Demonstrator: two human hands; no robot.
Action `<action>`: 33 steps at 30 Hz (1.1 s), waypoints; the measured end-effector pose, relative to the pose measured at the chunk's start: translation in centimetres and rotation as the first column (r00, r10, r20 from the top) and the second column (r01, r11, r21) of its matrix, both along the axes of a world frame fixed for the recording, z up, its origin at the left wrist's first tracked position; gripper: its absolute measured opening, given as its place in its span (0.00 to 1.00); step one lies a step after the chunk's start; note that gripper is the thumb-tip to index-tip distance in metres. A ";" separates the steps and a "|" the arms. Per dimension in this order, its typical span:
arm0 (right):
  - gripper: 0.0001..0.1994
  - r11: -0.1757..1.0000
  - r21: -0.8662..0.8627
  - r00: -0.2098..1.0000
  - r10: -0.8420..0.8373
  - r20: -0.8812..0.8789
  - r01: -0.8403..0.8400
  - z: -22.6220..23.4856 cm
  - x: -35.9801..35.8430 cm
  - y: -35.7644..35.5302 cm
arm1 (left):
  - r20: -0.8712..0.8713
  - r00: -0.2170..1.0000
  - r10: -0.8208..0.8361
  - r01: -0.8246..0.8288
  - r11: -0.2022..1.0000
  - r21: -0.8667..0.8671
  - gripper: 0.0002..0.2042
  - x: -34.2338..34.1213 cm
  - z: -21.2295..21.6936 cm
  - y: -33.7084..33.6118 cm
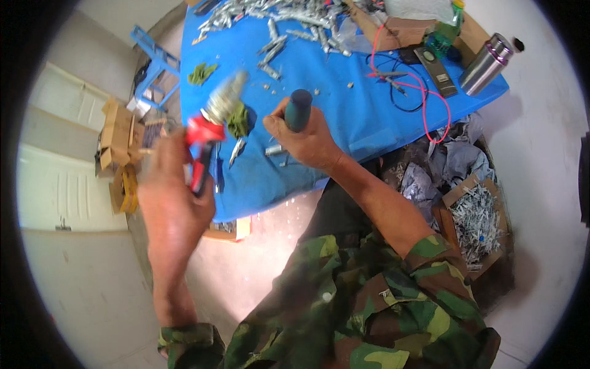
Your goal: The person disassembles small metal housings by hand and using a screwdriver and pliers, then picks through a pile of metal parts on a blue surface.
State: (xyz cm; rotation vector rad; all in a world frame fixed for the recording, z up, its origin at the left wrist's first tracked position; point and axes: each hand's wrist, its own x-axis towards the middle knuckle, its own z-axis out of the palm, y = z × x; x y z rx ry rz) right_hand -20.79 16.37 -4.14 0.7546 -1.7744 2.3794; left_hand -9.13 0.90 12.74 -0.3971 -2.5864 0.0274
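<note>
My left hand (pixel 175 181) is closed around a red-and-black-handled tool (pixel 204 138), held up over the table's left edge. Beyond its red part is a silvery piece (pixel 226 98), smeared by motion; I cannot tell whether it belongs to the tool. My right hand (pixel 310 138) grips a dark teal screwdriver-like handle (pixel 299 109), its end pointing up; the fist hides whatever lies below. Beneath both hands spreads a blue-covered table (pixel 270 184). A green cloth (pixel 237 120) and a small slim silvery piece (pixel 237 150) lie between the hands, with another metal piece (pixel 275 150) beside my right hand.
Silvery parts (pixel 276 12) are heaped at the table's far side. A second green cloth (pixel 202 74) lies far left. To the right are red and black cables (pixel 424 104), a steel flask (pixel 488 64) and a green bottle (pixel 444 34). A box of scraps (pixel 476 221) sits below right.
</note>
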 end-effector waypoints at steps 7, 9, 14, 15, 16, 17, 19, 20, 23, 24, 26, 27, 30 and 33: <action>0.07 0.977 -0.212 0.991 0.037 0.127 -0.009 4.7 1.7 0.8 | 0.225 0.961 0.161 -0.247 0.866 0.436 0.20 2.3 -2.2 -2.6; 0.06 0.887 -0.461 0.982 0.069 0.176 0.020 4.8 0.7 3.0 | 0.336 0.926 0.171 -0.328 0.804 0.496 0.18 1.5 -5.2 -4.6; 0.08 0.951 0.025 0.949 -0.309 0.063 0.308 4.9 -1.3 7.2 | 0.543 0.814 0.204 -0.498 0.725 0.475 0.25 1.1 -13.4 -6.7; 0.10 0.913 0.187 0.929 -0.369 0.003 0.362 4.9 -1.5 7.5 | 0.495 0.834 0.243 -0.477 0.769 0.426 0.27 1.6 -15.4 -7.3; 0.11 0.832 0.369 0.909 -0.399 -0.117 0.413 4.7 -1.7 7.9 | 0.445 0.856 0.262 -0.445 0.811 0.379 0.29 1.6 -16.9 -7.6; 0.12 0.713 0.526 0.885 -0.398 -0.240 0.463 4.4 -1.9 8.1 | 0.459 0.839 0.291 -0.462 0.827 0.320 0.32 1.7 -17.8 -7.6; 0.15 0.483 0.747 0.887 -0.307 -0.345 0.457 3.0 -2.6 8.5 | 0.455 0.819 0.350 -0.503 0.819 0.275 0.32 2.2 -18.3 -7.0; 0.15 0.436 0.768 0.882 -0.283 -0.376 0.468 1.5 -2.7 8.4 | 0.451 0.809 0.376 -0.521 0.814 0.256 0.33 2.4 -18.7 -6.8; 0.16 0.313 0.854 0.907 -0.215 -0.363 0.416 -1.8 -2.6 8.0 | 0.428 0.811 0.399 -0.511 0.839 0.187 0.31 2.4 -19.8 -6.8; 0.16 0.293 0.858 0.905 -0.192 -0.380 0.422 -2.6 -2.6 7.8 | 0.394 0.826 0.403 -0.496 0.851 0.169 0.31 2.7 -20.1 -6.9; 0.15 0.250 0.865 0.900 -0.145 -0.411 0.435 -3.9 -2.6 7.5 | 0.326 0.860 0.392 -0.455 0.879 0.144 0.28 3.0 -20.1 -6.9; 0.15 0.259 0.862 0.900 -0.146 -0.412 0.436 -4.3 -2.6 7.3 | 0.290 0.878 0.381 -0.431 0.893 0.132 0.27 3.0 -20.1 -6.9; 0.15 0.285 0.849 0.895 -0.148 -0.420 0.445 -5.0 -2.5 7.1 | 0.205 0.942 0.267 -0.308 0.928 0.209 0.23 2.2 -19.6 -6.4; 0.16 0.313 0.814 0.872 -0.149 -0.467 0.489 -4.5 -2.2 7.2 | 0.262 0.954 0.146 -0.239 0.897 0.371 0.17 -0.6 -18.4 -4.3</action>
